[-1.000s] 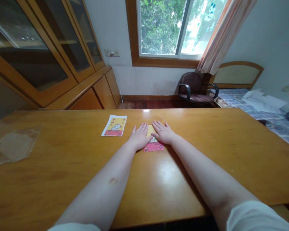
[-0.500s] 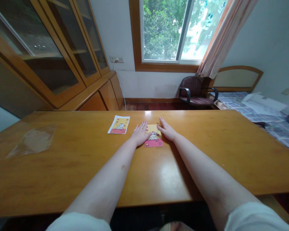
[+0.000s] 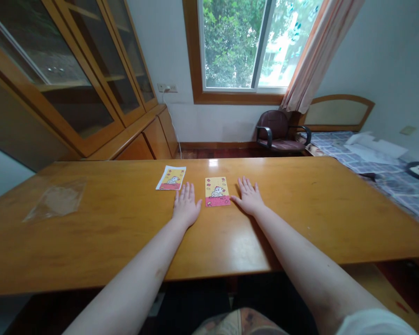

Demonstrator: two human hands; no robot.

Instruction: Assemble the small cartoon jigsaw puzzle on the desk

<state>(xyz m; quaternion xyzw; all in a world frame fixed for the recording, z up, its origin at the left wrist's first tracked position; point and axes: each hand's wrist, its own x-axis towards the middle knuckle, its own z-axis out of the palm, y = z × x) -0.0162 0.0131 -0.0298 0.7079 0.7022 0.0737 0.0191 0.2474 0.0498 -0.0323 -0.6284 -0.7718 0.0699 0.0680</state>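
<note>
A yellow and pink picture rectangle [image 3: 217, 191] with a white cartoon animal lies flat on the wooden table [image 3: 125, 242]; faint lines across it look like those of a put-together jigsaw puzzle. To its left, my left hand [image 3: 186, 205] rests palm down, fingers spread, apart from it. My right hand [image 3: 248, 197] lies flat on the other side, also open, its thumb tip close to the right edge. Neither hand holds anything. A white-bordered sheet [image 3: 172, 178] with the same picture lies just beyond my left fingertips.
A clear plastic bag [image 3: 59, 200] lies on the table's left part. Glass-fronted cabinets [image 3: 91, 70] stand at the left. Beyond the table are an office chair [image 3: 278, 130] and a bed [image 3: 356, 153] with a checked cover, and a window [image 3: 237, 46].
My left hand has slid left off the picture and now lies beside it. My right hand has moved slightly right, away from its edge. The whole picture now shows.
</note>
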